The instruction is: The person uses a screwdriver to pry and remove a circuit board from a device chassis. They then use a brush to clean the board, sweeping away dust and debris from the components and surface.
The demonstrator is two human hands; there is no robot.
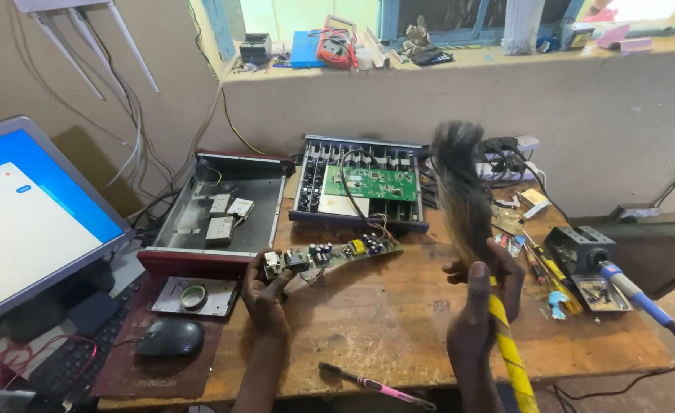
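My left hand (pixel 265 294) grips the near end of a long narrow circuit board (pixel 337 253) with capacitors and a yellow part, held just above the wooden table (pixel 368 329). My right hand (pixel 481 294) is closed around the yellow-striped handle of a brush (pixel 460 191) with long dark bristles, held upright and blurred. The brush head stands to the right of the board, in front of an open device chassis with a green circuit board (pixel 372 182).
An open red metal case (pixel 223 210) lies at left, beside a laptop (pixel 24 214), a mouse (pixel 169 336) and a keyboard. A soldering iron with blue grip (pixel 632 291) and its stand (pixel 582 252) sit at right. A pink toothbrush (pixel 376 385) lies at the table's front edge.
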